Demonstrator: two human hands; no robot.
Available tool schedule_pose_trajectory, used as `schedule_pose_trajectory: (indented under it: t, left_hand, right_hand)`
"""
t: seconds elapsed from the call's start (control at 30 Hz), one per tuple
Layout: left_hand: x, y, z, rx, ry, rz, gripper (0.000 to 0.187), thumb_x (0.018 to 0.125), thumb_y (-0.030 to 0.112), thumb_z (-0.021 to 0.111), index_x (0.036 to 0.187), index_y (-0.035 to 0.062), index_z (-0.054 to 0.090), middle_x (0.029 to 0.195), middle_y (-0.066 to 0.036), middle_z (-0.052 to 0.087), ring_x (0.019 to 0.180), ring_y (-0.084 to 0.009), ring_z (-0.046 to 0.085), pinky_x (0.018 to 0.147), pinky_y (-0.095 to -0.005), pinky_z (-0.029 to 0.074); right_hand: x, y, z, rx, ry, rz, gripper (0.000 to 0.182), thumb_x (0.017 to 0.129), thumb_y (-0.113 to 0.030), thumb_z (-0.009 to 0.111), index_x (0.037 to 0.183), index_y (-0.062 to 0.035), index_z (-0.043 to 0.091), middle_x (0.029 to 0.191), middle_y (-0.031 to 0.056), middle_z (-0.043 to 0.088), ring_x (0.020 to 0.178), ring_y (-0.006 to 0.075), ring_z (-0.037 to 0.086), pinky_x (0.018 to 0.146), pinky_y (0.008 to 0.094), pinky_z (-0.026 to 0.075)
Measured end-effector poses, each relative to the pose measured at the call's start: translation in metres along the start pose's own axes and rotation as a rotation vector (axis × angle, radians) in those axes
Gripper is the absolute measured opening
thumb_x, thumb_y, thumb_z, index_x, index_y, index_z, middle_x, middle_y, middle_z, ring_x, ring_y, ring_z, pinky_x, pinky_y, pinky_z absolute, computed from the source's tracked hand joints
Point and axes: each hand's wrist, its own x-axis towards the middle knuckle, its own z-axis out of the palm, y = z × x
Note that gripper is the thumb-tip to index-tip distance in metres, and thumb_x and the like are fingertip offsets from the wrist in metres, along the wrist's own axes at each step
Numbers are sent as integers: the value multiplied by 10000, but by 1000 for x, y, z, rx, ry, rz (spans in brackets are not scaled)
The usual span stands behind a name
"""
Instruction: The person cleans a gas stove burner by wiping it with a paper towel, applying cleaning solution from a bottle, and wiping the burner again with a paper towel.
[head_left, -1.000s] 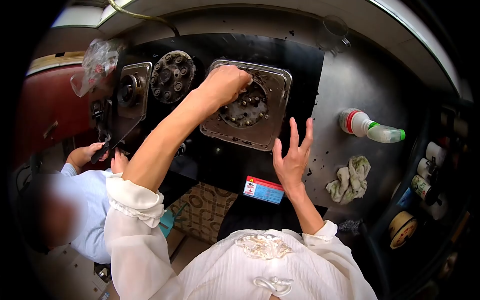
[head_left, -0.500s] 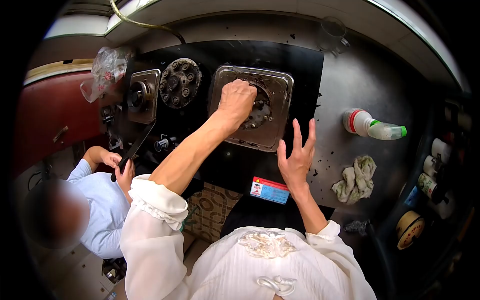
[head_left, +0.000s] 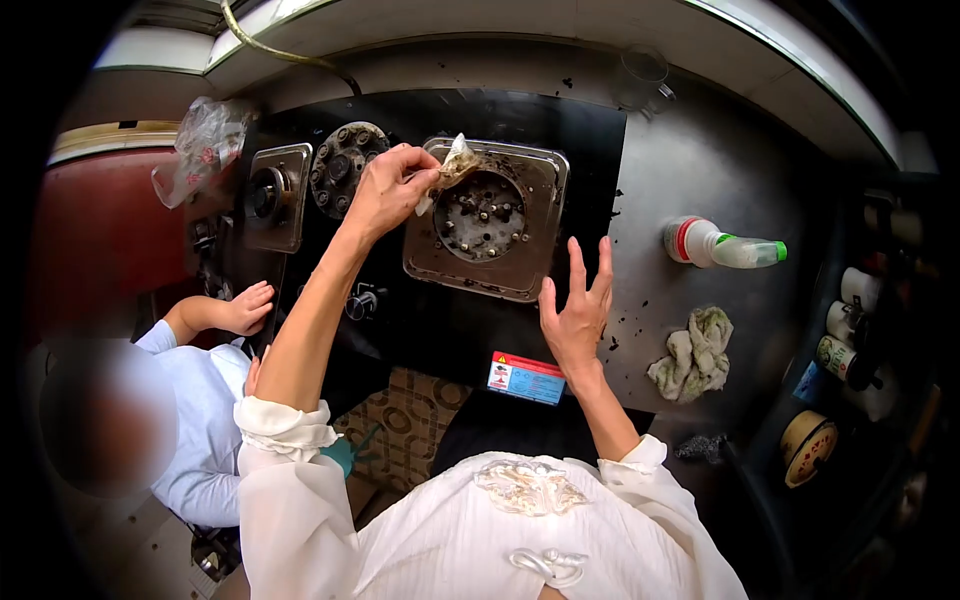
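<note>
My left hand pinches a soiled white tissue, its crumpled end over the upper left edge of the square metal drip tray. In the middle of that tray sits a round, grimy burner base with small studs, dark debris scattered round it. My right hand hangs open with fingers spread, near the right edge of the black stovetop. Left of the tray lies a removed round burner head, partly behind my left hand.
A person in light blue stands left, one hand at the stove. Right lie a spray bottle with a green nozzle and a dirty rag. A glass mug, plastic bag and second burner stand farther back.
My left hand has moved left from the burner base, and the tissue now shows in it. The other person's hand has lifted open; the long dark blade seen there earlier is out of sight.
</note>
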Motion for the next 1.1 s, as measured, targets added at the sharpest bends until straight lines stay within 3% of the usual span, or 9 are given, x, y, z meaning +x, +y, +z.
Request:
schedule_pose_trajectory:
  t: [0.07, 0.27, 0.33, 0.47, 0.6, 0.73, 0.87, 0.93, 1.1]
  left_hand:
    - [-25, 24, -18, -311, -47, -361, 154, 926, 135, 690, 977, -7, 720, 862, -9, 669, 779, -80, 602, 698, -246, 486]
    - [-91, 29, 7, -641, -234, -443, 167, 921, 145, 720, 1011, 5, 734, 808, 21, 656, 719, -28, 556, 634, -208, 459]
    - [-100, 35, 16, -732, -296, -416, 174, 915, 142, 731, 1016, 0, 738, 838, 8, 684, 746, -39, 592, 657, -210, 482]
    - [-103, 57, 25, -822, -316, -359, 190, 906, 144, 736, 1025, -4, 744, 861, -10, 696, 781, -57, 612, 701, -218, 499]
    - [-107, 69, 21, -615, -261, -380, 211, 900, 195, 754, 999, 12, 718, 837, -7, 692, 734, -46, 601, 643, -216, 483]
    - [-114, 62, 29, -609, -104, -463, 159, 888, 156, 724, 950, 13, 694, 743, 21, 659, 611, -23, 548, 496, -215, 390]
    - [-115, 43, 61, -1135, 93, -457, 193, 931, 140, 693, 1065, 3, 678, 988, -57, 716, 879, -90, 681, 818, -251, 554]
    - [-117, 52, 66, -1250, 99, -453, 233, 930, 161, 686, 1100, 3, 686, 995, -64, 731, 877, -101, 694, 796, -258, 558]
    - [-125, 57, 87, -1112, 194, -343, 294, 939, 199, 710, 1150, -1, 662, 1032, -42, 703, 888, -77, 631, 791, -244, 519]
  right_hand:
    - [-2, 2, 1, 1, -14, 15, 678, 896, -173, 698, 1521, -122, 442, 1618, 220, 240, 1435, 404, 362, 1157, 529, 326]
    - [4, -10, -26, 81, 50, -47, 565, 915, -161, 686, 1450, -78, 525, 1521, 182, 442, 1434, 396, 386, 1158, 513, 337]
    - [20, -19, -38, 628, -183, 72, 523, 941, -176, 679, 1427, -39, 539, 1441, 163, 545, 1369, 358, 488, 1126, 471, 390]
    - [51, -30, -42, 1136, -633, 403, 342, 971, -197, 693, 1242, 7, 650, 1130, 81, 695, 1026, 120, 650, 889, 277, 515]
    - [60, -35, -43, 1186, -482, 460, 128, 957, -143, 706, 1005, -25, 691, 887, -3, 706, 731, 47, 600, 679, 219, 489]
    - [53, -41, -42, 918, -314, 218, 94, 967, -88, 681, 1031, -19, 685, 957, 0, 710, 834, 71, 648, 725, 231, 528]
    - [35, -72, -40, 351, -131, -405, 139, 834, 15, 722, 968, -16, 704, 1150, 108, 696, 943, 206, 673, 751, 292, 556]
    - [21, -76, -26, 377, -204, -251, 164, 805, -15, 744, 967, -24, 724, 1180, 137, 685, 1032, 305, 666, 823, 382, 569]
    - [10, -72, -17, 326, -166, -215, 214, 837, -79, 754, 1045, -28, 749, 1162, 146, 668, 1020, 336, 663, 890, 409, 535]
